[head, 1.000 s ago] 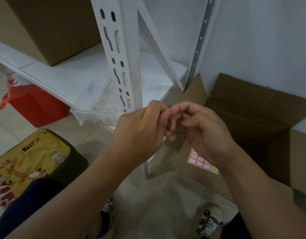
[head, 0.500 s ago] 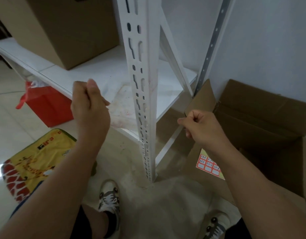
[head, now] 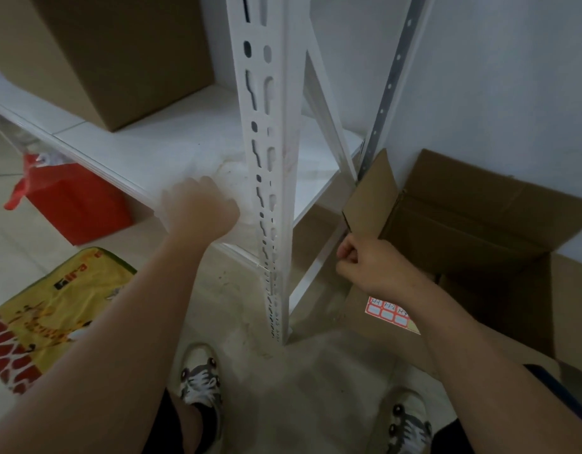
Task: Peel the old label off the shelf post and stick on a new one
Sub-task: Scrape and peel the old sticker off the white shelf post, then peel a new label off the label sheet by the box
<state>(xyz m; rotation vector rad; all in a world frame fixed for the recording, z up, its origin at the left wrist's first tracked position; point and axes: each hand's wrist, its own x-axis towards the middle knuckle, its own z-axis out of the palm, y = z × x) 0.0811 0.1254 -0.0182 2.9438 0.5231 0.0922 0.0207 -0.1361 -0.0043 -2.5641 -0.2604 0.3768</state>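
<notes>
The right hand (head: 369, 268) has its fingers curled tight, thumb against forefinger; whether they pinch anything cannot be told. The left hand (head: 197, 208) is motion-blurred, fingers curled, contents indiscernible. Between them stands the white slotted-steel shelf post (head: 271, 158). A red-bordered label sheet (head: 389, 314) lies on the brown cardboard box flap (head: 374, 191).

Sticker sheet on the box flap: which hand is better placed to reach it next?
Right, probably. The right hand hangs just above the sticker sheet on the open cardboard box. The left hand is blurred, on the far side of the shelf post.
</notes>
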